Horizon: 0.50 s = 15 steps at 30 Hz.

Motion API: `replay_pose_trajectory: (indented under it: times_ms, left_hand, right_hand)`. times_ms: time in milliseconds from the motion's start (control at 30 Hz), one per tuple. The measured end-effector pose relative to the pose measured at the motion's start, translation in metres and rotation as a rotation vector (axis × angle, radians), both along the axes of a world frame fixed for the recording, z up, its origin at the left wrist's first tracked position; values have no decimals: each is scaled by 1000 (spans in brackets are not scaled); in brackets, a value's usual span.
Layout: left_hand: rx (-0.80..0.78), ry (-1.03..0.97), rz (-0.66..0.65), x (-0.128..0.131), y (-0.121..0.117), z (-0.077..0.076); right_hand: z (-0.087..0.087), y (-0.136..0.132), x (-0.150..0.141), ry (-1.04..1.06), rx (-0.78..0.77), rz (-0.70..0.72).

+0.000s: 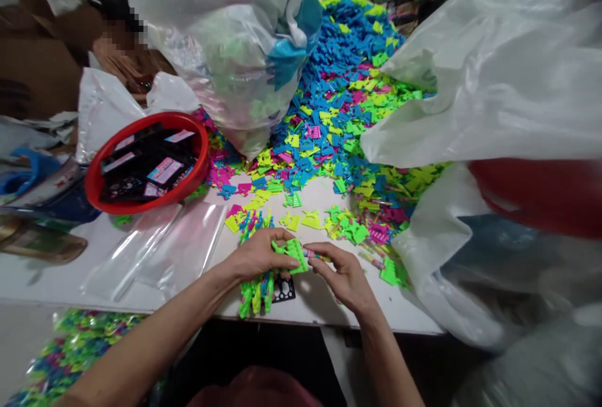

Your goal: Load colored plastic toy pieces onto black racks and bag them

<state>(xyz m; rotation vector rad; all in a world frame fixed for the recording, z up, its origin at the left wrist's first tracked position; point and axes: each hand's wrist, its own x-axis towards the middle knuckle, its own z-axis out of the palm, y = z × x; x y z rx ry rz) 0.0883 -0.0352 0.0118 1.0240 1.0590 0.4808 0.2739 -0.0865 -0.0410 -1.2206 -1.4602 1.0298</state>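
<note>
My left hand [263, 253] is closed on a bright green plastic piece [294, 254] with a slotted face. Close beside it, my right hand [343, 272] pinches a thin, multicoloured stick [316, 256], its tip close to the green piece's edge. Whether the two touch, I cannot tell. Under and beside my left wrist lies a bundle of coloured pieces [256, 297], green at the near end. A black piece with round holes [283, 289] lies partly hidden beneath my left hand.
A large heap of blue, yellow, green and pink pieces [324, 93] fills the table's back. A red basin [200, 175] of dark packets stands left, near clear plastic bags [155, 250]. White sacks [508, 81] bulge at right. A person [125, 49] is at back left.
</note>
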Motion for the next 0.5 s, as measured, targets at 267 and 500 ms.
replay_pose_trajectory:
  times_ms: [267,500]
  left_hand:
    - [-46,-88,-96,2,3,-6]
    - [-102,-62,-119,9,-1,-7]
  right_hand:
    - [-27,0,-11,324,-95,-42]
    - [-37,-5,-10,379,-193,45]
